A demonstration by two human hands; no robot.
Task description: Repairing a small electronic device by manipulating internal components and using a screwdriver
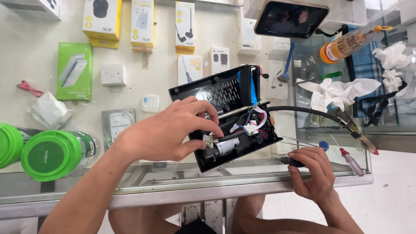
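Far left on the glass-topped bench [130, 177]: two green round-lidded canisters [47, 155] lying on their sides, contents not visible. Left hand [167, 130] rests on the opened black plastic device casing [225, 119] at bench centre, fingers curled, thumb and fingertips pinching down by the small silver cylindrical motor [225, 146]. Casing is split in two halves: vented lid tilted up behind, lower half holds the motor, one blue cell [253, 89] and a bundle of coloured wires [255, 123]. Long axis runs lower-left to upper-right; one black hose [303, 112] exits right. Right hand [314, 173] closed round a black-handled tool [290, 162] at the bench edge. Two loose screwdrivers [351, 161] further right.
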